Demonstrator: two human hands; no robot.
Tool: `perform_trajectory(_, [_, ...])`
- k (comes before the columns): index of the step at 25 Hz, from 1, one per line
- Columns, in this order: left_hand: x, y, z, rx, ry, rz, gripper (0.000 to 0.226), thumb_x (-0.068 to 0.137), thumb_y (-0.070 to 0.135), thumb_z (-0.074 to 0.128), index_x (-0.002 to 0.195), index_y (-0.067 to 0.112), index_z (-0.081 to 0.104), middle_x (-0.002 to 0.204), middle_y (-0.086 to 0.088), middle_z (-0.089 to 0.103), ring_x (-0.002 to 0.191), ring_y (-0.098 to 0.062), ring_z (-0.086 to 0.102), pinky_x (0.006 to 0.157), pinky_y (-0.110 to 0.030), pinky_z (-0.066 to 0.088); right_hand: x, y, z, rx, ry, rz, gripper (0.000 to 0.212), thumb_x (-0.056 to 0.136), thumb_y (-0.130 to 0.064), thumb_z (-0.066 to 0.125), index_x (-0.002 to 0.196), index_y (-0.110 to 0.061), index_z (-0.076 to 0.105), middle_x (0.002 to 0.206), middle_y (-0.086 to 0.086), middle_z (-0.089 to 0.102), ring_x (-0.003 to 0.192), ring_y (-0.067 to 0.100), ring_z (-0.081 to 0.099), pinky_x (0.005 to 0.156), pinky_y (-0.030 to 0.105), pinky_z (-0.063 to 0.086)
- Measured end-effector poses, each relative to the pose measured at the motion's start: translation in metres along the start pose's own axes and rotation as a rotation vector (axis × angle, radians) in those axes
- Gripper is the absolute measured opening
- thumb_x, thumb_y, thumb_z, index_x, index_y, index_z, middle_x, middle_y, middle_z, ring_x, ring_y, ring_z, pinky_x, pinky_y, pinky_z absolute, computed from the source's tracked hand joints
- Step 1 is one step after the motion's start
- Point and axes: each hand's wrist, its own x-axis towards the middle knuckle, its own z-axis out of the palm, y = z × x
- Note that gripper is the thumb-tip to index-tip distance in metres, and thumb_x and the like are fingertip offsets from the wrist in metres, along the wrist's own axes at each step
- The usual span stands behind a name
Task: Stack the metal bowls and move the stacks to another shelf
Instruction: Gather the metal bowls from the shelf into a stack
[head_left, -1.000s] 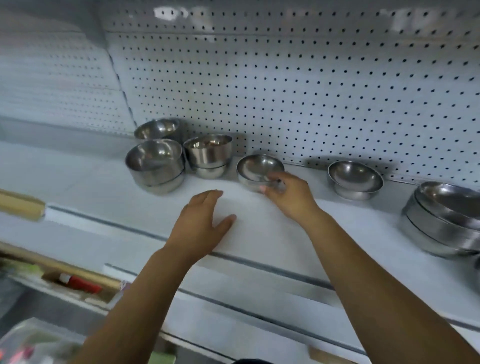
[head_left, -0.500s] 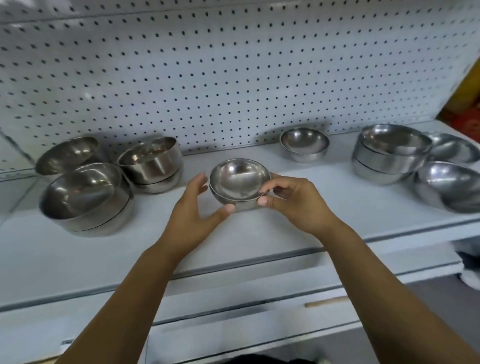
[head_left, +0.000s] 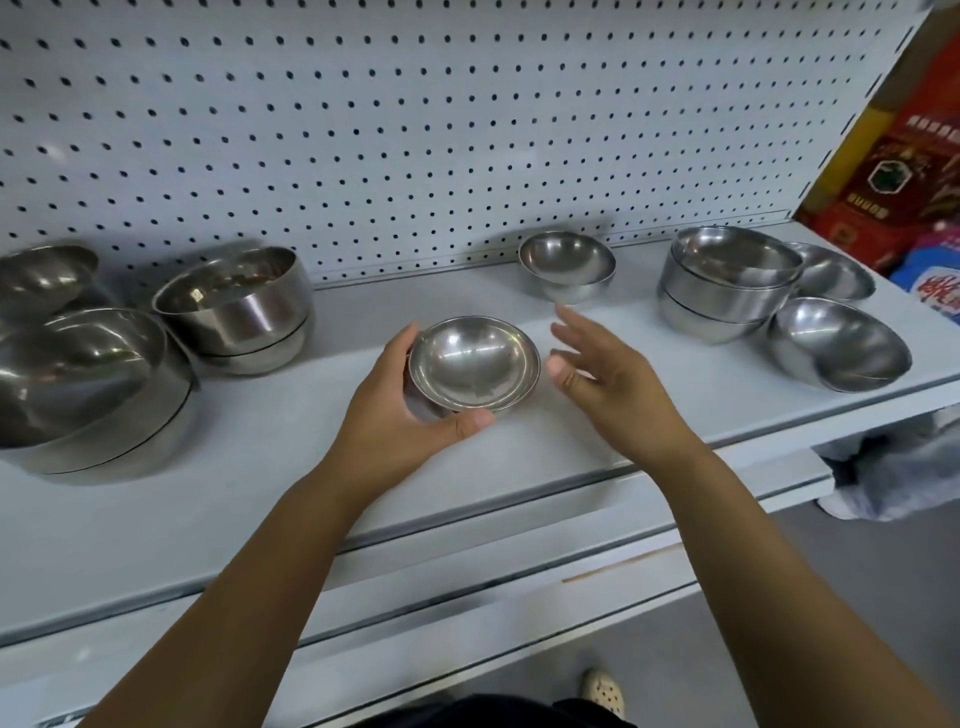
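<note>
1. the left hand (head_left: 395, 415) has its grip curled round a small bowl (head_left: 474, 364), over the middle of the shelf (head_left: 260, 493).
2. the right hand (head_left: 608, 384) is just right of it, fingers loose, holding nothing.
3. a lone bowl (head_left: 567, 265) sits farther back, with bowl stacks far left (head_left: 234, 306) and right (head_left: 727, 291).

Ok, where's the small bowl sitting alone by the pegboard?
Head view, right of centre: the lone small bowl stands at the back of the shelf against the pegboard, just beyond the open right hand and left of the stacked bowls.
</note>
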Motion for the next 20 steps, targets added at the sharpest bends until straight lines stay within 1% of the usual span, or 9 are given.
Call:
perform_trajectory(1, [0.000,-0.001,0.000,0.001,0.005,0.000,0.124,0.053,0.074,0.088,0.157,0.039,0.031,0.140,0.037,0.048,0.123,0.021,0.046,0.095,0.000,0.033,0.008,0.001,-0.004,-0.043,0.087,0.042,0.069,0.088,-0.051,0.070,0.152,-0.039,0.047,0.143,-0.011,0.059,0.121,0.001,0.064,0.090,0.009,0.050])
perform_trajectory(3, [0.000,-0.001,0.001,0.004,0.001,0.006,0.117,0.056,0.071,0.090,0.154,0.044,0.032,0.140,0.036,0.050,0.124,0.018,0.048,0.094,0.000,0.035,0.028,0.003,-0.011,-0.125,0.217,0.121,0.067,0.094,-0.051,0.069,0.154,-0.041,0.041,0.148,-0.007,0.053,0.122,0.010,0.062,0.088,0.018,0.050])
perform_trajectory(6, [0.000,0.002,0.000,0.002,-0.005,0.030,0.096,0.060,0.067,0.091,0.139,0.066,0.036,0.133,0.038,0.054,0.123,0.018,0.051,0.090,-0.001,0.043,0.061,0.006,-0.013,-0.277,0.245,0.186,0.069,0.097,-0.049,0.067,0.157,-0.033,0.038,0.159,-0.002,0.043,0.135,0.022,0.053,0.105,0.042,0.051])
perform_trajectory(8, [0.001,0.000,0.001,-0.003,-0.010,0.036,0.104,0.059,0.069,0.090,0.147,0.057,0.036,0.139,0.032,0.054,0.128,0.009,0.053,0.100,-0.013,0.046,0.081,0.009,-0.012,-0.320,0.261,0.225,0.067,0.096,-0.046,0.069,0.155,-0.027,0.043,0.159,0.006,0.041,0.143,0.027,0.045,0.110,0.048,0.048])
perform_trajectory(10, [0.001,-0.002,0.001,0.018,0.002,0.029,0.123,0.055,0.076,0.088,0.157,0.040,0.031,0.147,0.027,0.050,0.134,0.006,0.050,0.109,-0.021,0.043,0.095,0.014,-0.010,-0.321,0.302,0.243,0.060,0.094,-0.045,0.073,0.146,-0.022,0.054,0.151,0.011,0.048,0.144,0.028,0.043,0.109,0.045,0.048])
perform_trajectory(12, [0.002,-0.003,0.002,0.024,0.007,0.019,0.130,0.052,0.081,0.086,0.159,0.037,0.028,0.149,0.028,0.049,0.135,0.008,0.048,0.110,-0.021,0.041,0.103,0.019,-0.008,-0.307,0.369,0.221,0.044,0.091,-0.042,0.076,0.128,-0.019,0.066,0.139,0.010,0.056,0.139,0.024,0.048,0.102,0.033,0.049])
perform_trajectory(15, [0.003,-0.003,0.001,0.016,0.009,0.014,0.131,0.049,0.085,0.084,0.158,0.040,0.027,0.143,0.038,0.048,0.132,0.016,0.045,0.107,-0.015,0.040,0.104,0.022,-0.007,-0.229,0.458,0.159,0.024,0.087,-0.035,0.082,0.096,-0.019,0.067,0.118,0.009,0.067,0.108,0.019,0.063,0.083,0.023,0.046])
perform_trajectory(18, [0.003,-0.003,0.000,0.009,0.010,0.029,0.129,0.048,0.087,0.083,0.156,0.043,0.027,0.135,0.048,0.046,0.127,0.022,0.044,0.098,-0.003,0.037,0.095,0.018,-0.009,-0.158,0.459,0.106,0.026,0.086,-0.034,0.084,0.095,-0.017,0.067,0.108,0.006,0.072,0.103,0.021,0.067,0.089,0.032,0.054])
perform_trajectory(20, [0.003,-0.004,0.000,-0.007,0.005,0.037,0.130,0.048,0.086,0.084,0.156,0.043,0.027,0.135,0.048,0.046,0.126,0.023,0.045,0.093,0.002,0.038,0.082,0.012,-0.008,-0.086,0.430,0.045,0.026,0.087,-0.031,0.084,0.099,-0.014,0.069,0.105,0.004,0.072,0.105,0.021,0.068,0.093,0.028,0.054])
